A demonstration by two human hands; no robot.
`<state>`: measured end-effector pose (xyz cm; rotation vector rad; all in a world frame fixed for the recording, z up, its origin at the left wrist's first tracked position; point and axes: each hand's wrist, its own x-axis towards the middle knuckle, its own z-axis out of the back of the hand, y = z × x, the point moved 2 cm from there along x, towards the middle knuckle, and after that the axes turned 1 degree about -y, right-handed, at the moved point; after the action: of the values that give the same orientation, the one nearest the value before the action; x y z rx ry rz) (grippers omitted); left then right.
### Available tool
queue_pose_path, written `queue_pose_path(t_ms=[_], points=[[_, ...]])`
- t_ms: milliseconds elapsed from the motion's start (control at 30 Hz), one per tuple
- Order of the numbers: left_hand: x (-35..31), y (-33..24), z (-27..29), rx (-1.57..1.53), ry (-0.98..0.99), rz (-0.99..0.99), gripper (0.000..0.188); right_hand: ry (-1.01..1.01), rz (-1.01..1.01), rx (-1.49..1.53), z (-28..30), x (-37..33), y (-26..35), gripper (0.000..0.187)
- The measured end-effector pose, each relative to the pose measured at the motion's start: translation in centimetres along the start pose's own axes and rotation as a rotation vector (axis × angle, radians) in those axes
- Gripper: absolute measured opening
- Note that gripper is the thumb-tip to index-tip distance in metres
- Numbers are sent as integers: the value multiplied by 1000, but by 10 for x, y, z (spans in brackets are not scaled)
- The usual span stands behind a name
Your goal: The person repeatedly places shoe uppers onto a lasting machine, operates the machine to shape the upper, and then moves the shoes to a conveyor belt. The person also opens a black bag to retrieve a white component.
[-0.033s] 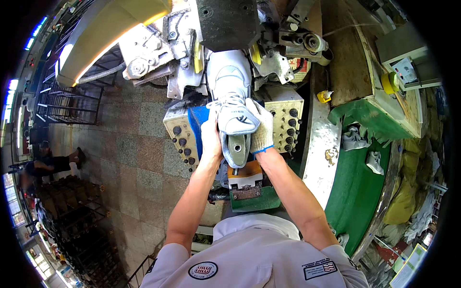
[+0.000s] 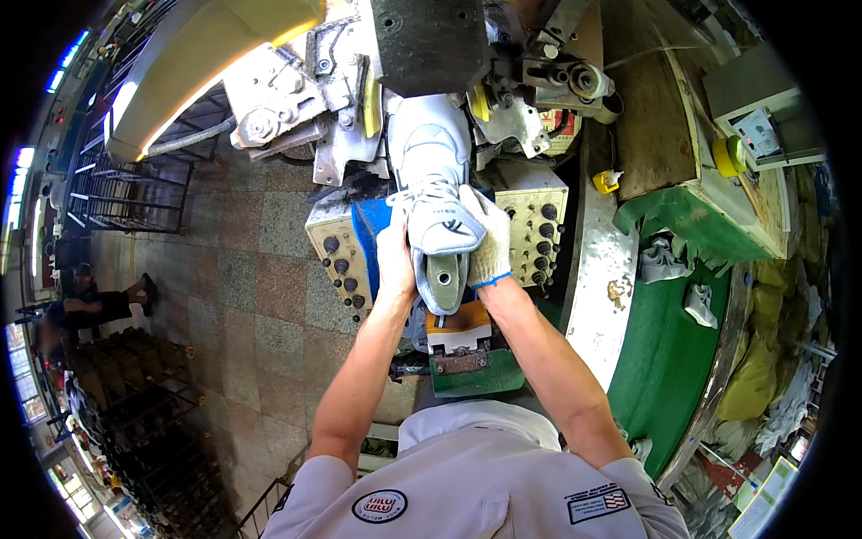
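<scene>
Shoe (image 2: 438,166) toe-forward at near edge of black block (image 2: 429,49), left grip (image 2: 394,256) and gloved right grip (image 2: 490,238) clamped on its sides; even pressure from both should likely keep toe and heel aligned.

Inside a shoe factory: a pale shoe (image 2: 435,157) sits at a heavy metal machine (image 2: 429,45) with knobbed control boxes (image 2: 525,202); more footwear (image 2: 700,305) lies on a green worktop (image 2: 664,364), racks (image 2: 135,230) standing opposite.
</scene>
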<state>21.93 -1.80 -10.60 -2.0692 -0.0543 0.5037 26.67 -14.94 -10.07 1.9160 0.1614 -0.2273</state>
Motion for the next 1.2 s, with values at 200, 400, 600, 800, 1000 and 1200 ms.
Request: queue_pose_path(t_ms=[200,400,600,800,1000,1200], points=[[3,8,1,115,-6,-56,55,58,578,-622,12,2,-9,26],[12,11,12,198,40,-177,43,75,726,-822,2,0,4,31],[18,14,13,402,82,-326,40,49,766,-806,9,7,0,29],[5,-2,-1,385,53,-355,47,79,363,-503,18,9,-1,27],[-1,29,44,506,-12,-243,50,36,25,-127,49,4,6,49],[-130,155,144,1471,238,-149,100,-200,-49,129,158,-80,28,52]])
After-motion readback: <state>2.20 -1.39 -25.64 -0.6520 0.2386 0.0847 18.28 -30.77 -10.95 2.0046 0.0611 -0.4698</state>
